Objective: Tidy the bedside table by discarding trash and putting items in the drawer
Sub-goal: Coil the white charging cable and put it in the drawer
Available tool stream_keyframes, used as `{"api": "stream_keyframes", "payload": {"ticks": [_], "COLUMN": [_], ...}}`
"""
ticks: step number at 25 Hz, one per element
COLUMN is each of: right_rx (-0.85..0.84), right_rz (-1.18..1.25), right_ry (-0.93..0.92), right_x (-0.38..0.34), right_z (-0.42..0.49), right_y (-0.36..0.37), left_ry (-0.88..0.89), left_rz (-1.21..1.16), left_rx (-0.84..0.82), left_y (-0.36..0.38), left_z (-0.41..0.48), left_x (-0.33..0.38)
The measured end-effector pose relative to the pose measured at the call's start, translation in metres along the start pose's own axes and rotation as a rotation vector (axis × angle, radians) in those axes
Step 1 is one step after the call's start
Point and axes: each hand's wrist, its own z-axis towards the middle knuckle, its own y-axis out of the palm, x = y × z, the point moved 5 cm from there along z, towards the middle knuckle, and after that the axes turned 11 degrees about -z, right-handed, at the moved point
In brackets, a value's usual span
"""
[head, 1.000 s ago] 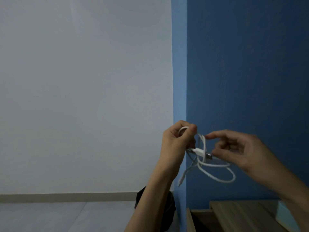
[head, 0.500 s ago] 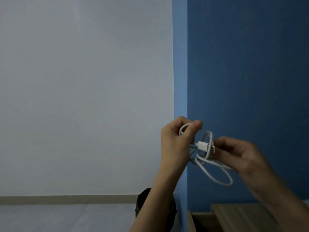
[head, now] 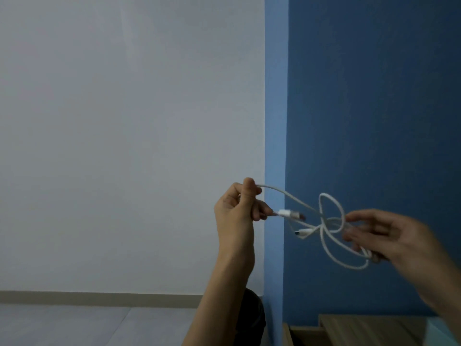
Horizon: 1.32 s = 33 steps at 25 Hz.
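Observation:
I hold a white charging cable (head: 329, 226) up in front of the wall, between both hands. My left hand (head: 237, 211) pinches one stretch of it between thumb and fingers, and a white plug sticks out to the right just below that hand. My right hand (head: 389, 236) is blurred and grips the loose loops of the cable. A second small plug dangles in the middle. The wooden bedside table (head: 369, 328) shows at the bottom right, below my hands, with the open drawer (head: 299, 335) at its left.
A grey-white wall fills the left, a blue wall the right, with a lighter blue corner strip between them. A dark round object (head: 252, 318) sits on the floor behind my left forearm. A pale skirting strip runs along the floor at left.
My hands have pulled apart: the left moved left, the right moved right and down. The bunched cable has opened out into long loose loops between them.

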Motion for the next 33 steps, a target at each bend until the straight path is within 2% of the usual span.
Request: {"api": "stream_keyframes", "payload": {"ticks": [2, 5, 7, 9, 10, 12, 16, 18, 20, 22, 24, 27, 29, 31, 33], "right_rx": [0.071, 0.331, 0.434, 0.429, 0.442, 0.35, 0.063, 0.062, 0.042, -0.109, -0.201, -0.113, -0.153, -0.331, -0.629], "right_rz": [0.078, 0.061, 0.137, 0.241, 0.197, 0.063, -0.14, -0.229, -0.114, 0.067, 0.056, 0.068, 0.109, 0.136, 0.08], "right_ry": [0.071, 0.105, 0.129, 0.167, 0.195, 0.234, 0.171, 0.14, 0.086, -0.032, -0.176, -0.24, -0.248, -0.208, -0.071], "right_x": [0.013, 0.03, 0.03, 0.048, 0.057, 0.056, 0.056, 0.042, 0.016, -0.013, -0.043, -0.061, -0.058, -0.05, -0.034], "right_z": [0.005, 0.011, 0.006, 0.004, 0.005, 0.012, 0.023, 0.023, 0.021, 0.021, 0.017, 0.025, 0.029, 0.026, 0.014], "right_y": [-0.005, -0.032, -0.047, -0.062, -0.067, -0.056, -0.028, -0.021, -0.008, 0.014, 0.029, 0.035, 0.034, 0.038, 0.05], "left_ry": [-0.009, 0.01, 0.041, 0.056, 0.05, 0.019, -0.096, -0.158, -0.194, -0.201, -0.208, -0.245, -0.281, -0.286, -0.253], "left_rz": [-0.075, -0.165, -0.138, -0.111, -0.116, -0.142, -0.118, -0.098, -0.07, -0.034, -0.013, -0.06, -0.121, -0.171, -0.243], "left_rx": [0.025, 0.093, 0.178, 0.232, 0.231, 0.176, -0.011, -0.076, -0.136, -0.191, -0.235, -0.266, -0.248, -0.221, -0.142], "left_y": [-0.004, -0.018, -0.037, -0.053, -0.057, -0.052, -0.013, 0.004, 0.015, 0.024, 0.034, 0.042, 0.041, 0.038, 0.029], "left_z": [0.001, 0.01, 0.02, 0.027, 0.028, 0.028, 0.023, 0.02, 0.019, 0.018, 0.017, 0.015, 0.015, 0.017, 0.024], "left_x": [0.002, 0.011, 0.022, 0.031, 0.032, 0.029, 0.009, 0.0, -0.007, -0.015, -0.02, -0.018, -0.011, -0.002, 0.008]}}
